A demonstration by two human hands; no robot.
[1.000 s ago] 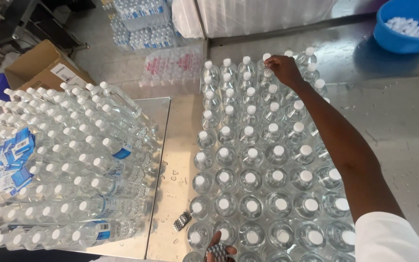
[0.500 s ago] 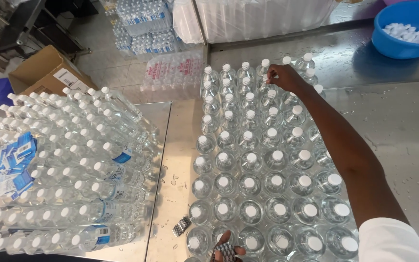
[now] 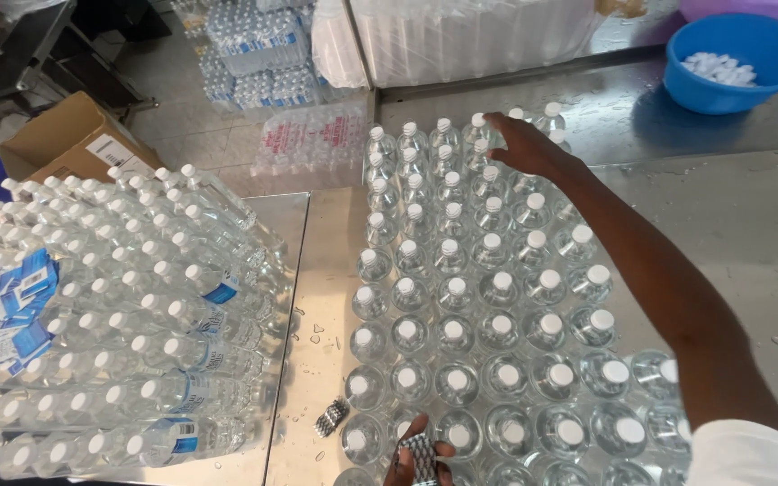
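Grey tiled floor shows at the upper left, where a brown cardboard box sits and shrink-wrapped packs of small bottles are piled against the wall. Below them, a slanting heap of clear plastic water bottles with white caps lies on its side across the left part of the shiny metal tabletop, with loose blue labels resting on its left edge. A bare strip of metal, wet with drops, separates the heap from a tight block of upright clear bottles with white caps that fills the middle. A small dark ribbed piece lies on that strip. At the bottom edge the left hand curls its fingers around a similar ribbed object. The right hand reaches to the far rows, fingers spread and resting on the caps there; whether it grips one cannot be told. Right of the block the wet tabletop lies open, and a round blue plastic basin of white caps stands at the far right.
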